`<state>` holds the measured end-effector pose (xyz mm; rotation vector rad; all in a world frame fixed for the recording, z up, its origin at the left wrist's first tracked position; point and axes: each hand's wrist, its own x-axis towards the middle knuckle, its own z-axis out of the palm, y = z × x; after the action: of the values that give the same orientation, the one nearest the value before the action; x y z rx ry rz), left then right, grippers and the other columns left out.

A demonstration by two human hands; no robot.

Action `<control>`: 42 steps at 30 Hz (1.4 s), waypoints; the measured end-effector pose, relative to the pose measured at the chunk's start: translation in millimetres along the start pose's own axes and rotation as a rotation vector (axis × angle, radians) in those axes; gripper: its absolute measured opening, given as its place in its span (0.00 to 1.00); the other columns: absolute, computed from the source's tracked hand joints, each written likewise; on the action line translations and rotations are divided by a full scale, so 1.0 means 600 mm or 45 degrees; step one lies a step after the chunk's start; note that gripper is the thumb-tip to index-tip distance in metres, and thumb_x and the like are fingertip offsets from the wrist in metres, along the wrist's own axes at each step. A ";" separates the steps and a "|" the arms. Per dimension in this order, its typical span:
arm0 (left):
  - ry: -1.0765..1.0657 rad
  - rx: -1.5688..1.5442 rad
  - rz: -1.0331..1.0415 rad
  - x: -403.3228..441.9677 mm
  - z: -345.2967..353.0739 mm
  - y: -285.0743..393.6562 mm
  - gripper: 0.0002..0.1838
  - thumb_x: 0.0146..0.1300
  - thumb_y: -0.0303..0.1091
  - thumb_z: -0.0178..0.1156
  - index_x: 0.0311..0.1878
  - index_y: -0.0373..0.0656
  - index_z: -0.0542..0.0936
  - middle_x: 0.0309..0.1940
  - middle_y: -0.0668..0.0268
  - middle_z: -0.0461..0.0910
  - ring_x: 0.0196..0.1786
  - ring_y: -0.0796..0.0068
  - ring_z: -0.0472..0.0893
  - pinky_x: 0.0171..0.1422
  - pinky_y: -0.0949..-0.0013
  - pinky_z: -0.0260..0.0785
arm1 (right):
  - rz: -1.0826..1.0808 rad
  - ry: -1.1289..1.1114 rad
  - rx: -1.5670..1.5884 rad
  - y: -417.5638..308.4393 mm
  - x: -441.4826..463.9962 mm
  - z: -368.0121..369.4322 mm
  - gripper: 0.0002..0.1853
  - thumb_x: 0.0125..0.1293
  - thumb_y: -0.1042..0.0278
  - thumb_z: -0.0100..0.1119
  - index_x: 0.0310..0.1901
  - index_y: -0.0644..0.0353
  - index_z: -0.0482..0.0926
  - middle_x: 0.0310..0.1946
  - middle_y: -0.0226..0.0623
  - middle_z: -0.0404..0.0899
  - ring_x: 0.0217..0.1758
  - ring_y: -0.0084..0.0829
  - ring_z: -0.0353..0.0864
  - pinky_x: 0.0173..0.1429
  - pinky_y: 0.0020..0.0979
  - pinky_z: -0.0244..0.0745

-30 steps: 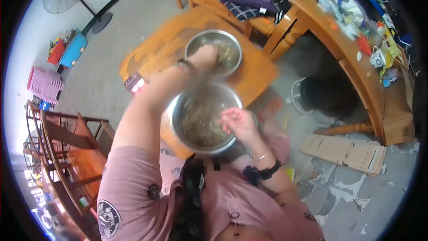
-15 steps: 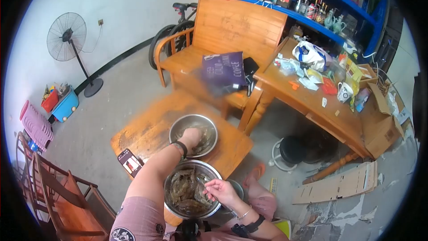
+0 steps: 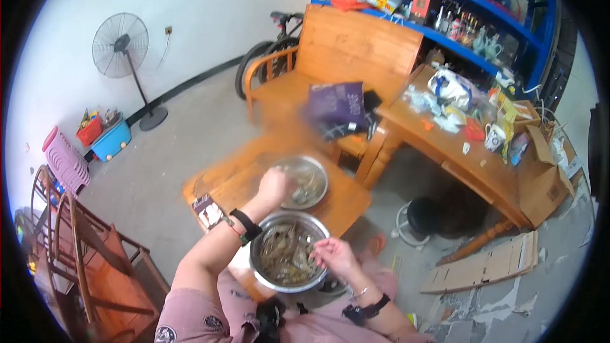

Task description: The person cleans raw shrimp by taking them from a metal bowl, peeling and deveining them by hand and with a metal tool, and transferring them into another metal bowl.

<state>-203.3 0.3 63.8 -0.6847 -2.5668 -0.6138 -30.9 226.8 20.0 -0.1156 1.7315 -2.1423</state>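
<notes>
Two metal bowls stand on a low wooden table. The near bowl (image 3: 256,267) holds several greyish-brown shrimp (image 3: 284,251) in a wet heap. In the far bowl (image 3: 326,181) lie paler shrimp (image 3: 308,185), partly blurred. My left hand (image 3: 277,185) is at the far bowl's left rim, its fingers curled and largely hidden from me. My right hand (image 3: 337,258) is over the near bowl's right rim, thumb and fingertips pinched together. Whatever those fingertips hold is too small to make out.
A lit phone (image 3: 208,212) lies at the low table's left edge. Behind are a wooden bench (image 3: 359,38) and a purple cushion (image 3: 337,103). A cluttered wooden table (image 3: 438,146) stands on the right, a black-topped stool (image 3: 424,216) beneath it. Wooden chairs (image 3: 105,267) are at left.
My left hand has come up out of the far bowl to its left rim. My right hand remains by the near bowl's right rim. The whole view has shifted slightly.
</notes>
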 end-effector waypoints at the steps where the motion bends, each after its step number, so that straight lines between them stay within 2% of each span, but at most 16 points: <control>1: 0.046 -0.048 -0.074 -0.020 -0.002 0.004 0.05 0.49 0.35 0.62 0.28 0.48 0.84 0.25 0.55 0.81 0.31 0.53 0.80 0.40 0.55 0.73 | -0.017 -0.001 -0.008 -0.004 -0.004 0.003 0.07 0.68 0.75 0.52 0.45 0.63 0.75 0.33 0.38 0.83 0.24 0.18 0.76 0.27 0.19 0.73; 3: 0.012 -0.082 -0.217 -0.054 -0.036 0.037 0.04 0.53 0.28 0.62 0.32 0.42 0.84 0.24 0.55 0.81 0.30 0.59 0.82 0.37 0.63 0.75 | -0.043 0.020 -0.047 -0.012 -0.007 0.007 0.05 0.68 0.75 0.51 0.43 0.62 0.74 0.31 0.36 0.82 0.24 0.18 0.76 0.26 0.20 0.72; 5: 0.054 -0.241 -0.194 -0.092 -0.027 0.024 0.05 0.55 0.26 0.60 0.35 0.42 0.82 0.23 0.57 0.81 0.29 0.69 0.83 0.35 0.68 0.75 | -0.073 0.032 -0.091 -0.032 -0.018 0.020 0.05 0.68 0.74 0.51 0.43 0.62 0.74 0.29 0.34 0.82 0.23 0.17 0.75 0.25 0.19 0.71; 7: -0.113 -0.367 -0.439 -0.126 -0.047 0.047 0.07 0.57 0.25 0.60 0.39 0.39 0.81 0.25 0.61 0.83 0.31 0.79 0.82 0.36 0.73 0.74 | -0.055 0.065 -0.084 -0.029 -0.019 0.026 0.05 0.69 0.73 0.52 0.44 0.63 0.74 0.29 0.34 0.82 0.23 0.16 0.75 0.25 0.18 0.71; 8: -0.160 -0.372 -0.482 -0.152 -0.042 0.052 0.07 0.57 0.25 0.60 0.39 0.39 0.81 0.25 0.61 0.83 0.31 0.79 0.82 0.36 0.73 0.74 | -0.054 0.035 -0.059 -0.028 -0.021 0.027 0.06 0.68 0.74 0.52 0.44 0.64 0.74 0.30 0.35 0.82 0.23 0.16 0.74 0.25 0.18 0.71; 10: 0.011 -0.732 -0.565 -0.185 -0.041 0.063 0.10 0.58 0.28 0.63 0.42 0.36 0.80 0.29 0.66 0.83 0.33 0.83 0.81 0.37 0.76 0.73 | -0.021 0.019 -0.033 -0.023 -0.024 0.032 0.07 0.68 0.75 0.53 0.45 0.65 0.74 0.31 0.36 0.82 0.24 0.16 0.75 0.25 0.18 0.71; 13: -0.069 -0.738 -0.836 -0.223 -0.057 0.099 0.14 0.57 0.32 0.67 0.43 0.35 0.79 0.31 0.67 0.83 0.33 0.83 0.80 0.37 0.78 0.72 | 0.014 -0.010 -0.029 -0.013 -0.026 0.041 0.07 0.68 0.75 0.53 0.45 0.65 0.74 0.32 0.37 0.82 0.25 0.17 0.76 0.25 0.17 0.71; 15: -0.037 -0.794 -0.843 -0.250 -0.032 0.083 0.15 0.57 0.35 0.69 0.42 0.35 0.80 0.29 0.68 0.83 0.31 0.85 0.79 0.35 0.78 0.72 | 0.026 -0.020 -0.048 -0.013 -0.027 0.049 0.07 0.68 0.75 0.52 0.46 0.65 0.74 0.32 0.37 0.82 0.25 0.17 0.76 0.25 0.17 0.70; 17: -0.059 -0.677 -0.866 -0.273 -0.025 0.083 0.12 0.58 0.34 0.68 0.39 0.35 0.80 0.27 0.68 0.83 0.28 0.85 0.79 0.32 0.79 0.71 | 0.053 -0.024 -0.043 -0.011 -0.026 0.054 0.07 0.68 0.75 0.52 0.46 0.65 0.74 0.32 0.37 0.82 0.25 0.16 0.75 0.25 0.17 0.70; 21: 0.154 -0.691 -0.818 -0.311 0.005 0.077 0.05 0.60 0.26 0.64 0.38 0.35 0.80 0.26 0.68 0.82 0.27 0.84 0.78 0.30 0.77 0.72 | 0.032 -0.045 -0.112 -0.011 -0.023 0.060 0.07 0.68 0.75 0.53 0.45 0.65 0.74 0.31 0.36 0.82 0.24 0.16 0.75 0.26 0.16 0.70; 26: 0.211 -0.622 -0.875 -0.326 -0.003 0.092 0.09 0.60 0.22 0.61 0.44 0.35 0.77 0.28 0.67 0.83 0.29 0.83 0.79 0.32 0.77 0.74 | 0.021 -0.059 -0.142 -0.011 -0.019 0.070 0.06 0.68 0.74 0.52 0.45 0.64 0.74 0.31 0.35 0.81 0.24 0.15 0.74 0.26 0.17 0.69; 29: 0.136 -0.752 -0.806 -0.339 0.010 0.086 0.11 0.61 0.21 0.60 0.47 0.34 0.75 0.31 0.65 0.83 0.32 0.81 0.81 0.35 0.76 0.75 | 0.027 -0.059 -0.191 -0.005 -0.013 0.076 0.06 0.68 0.75 0.52 0.44 0.64 0.74 0.31 0.34 0.81 0.25 0.15 0.74 0.26 0.17 0.69; 31: 0.078 -1.101 -0.981 -0.338 0.009 0.096 0.11 0.62 0.21 0.60 0.47 0.31 0.75 0.33 0.64 0.83 0.35 0.79 0.82 0.38 0.76 0.76 | -0.036 -0.075 -0.276 -0.007 -0.011 0.085 0.06 0.68 0.77 0.51 0.45 0.65 0.74 0.31 0.34 0.81 0.24 0.16 0.74 0.26 0.18 0.68; 33: 0.092 -1.133 -0.981 -0.337 0.006 0.106 0.10 0.62 0.22 0.60 0.47 0.31 0.75 0.33 0.63 0.83 0.35 0.78 0.82 0.39 0.77 0.77 | -0.046 -0.057 -0.286 0.000 -0.007 0.093 0.06 0.67 0.78 0.51 0.44 0.66 0.74 0.30 0.35 0.81 0.25 0.17 0.75 0.27 0.20 0.70; 35: 0.111 -1.164 -0.980 -0.335 0.002 0.116 0.10 0.63 0.22 0.60 0.46 0.30 0.75 0.34 0.63 0.82 0.36 0.78 0.82 0.41 0.77 0.77 | -0.198 -0.026 -0.539 -0.005 -0.009 0.102 0.06 0.66 0.79 0.52 0.43 0.67 0.75 0.29 0.36 0.82 0.24 0.18 0.75 0.29 0.22 0.72; 42: 0.125 -1.157 -0.983 -0.336 -0.004 0.129 0.11 0.60 0.24 0.64 0.44 0.31 0.77 0.32 0.65 0.82 0.34 0.81 0.81 0.40 0.79 0.75 | -0.331 -0.012 -0.735 0.004 -0.003 0.107 0.05 0.62 0.79 0.54 0.40 0.66 0.76 0.28 0.44 0.83 0.33 0.33 0.86 0.36 0.30 0.78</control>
<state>-0.5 -13.5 -8.8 0.1662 -2.3053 -2.0448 -9.7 167.6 33.2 -0.5275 2.3877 -1.7218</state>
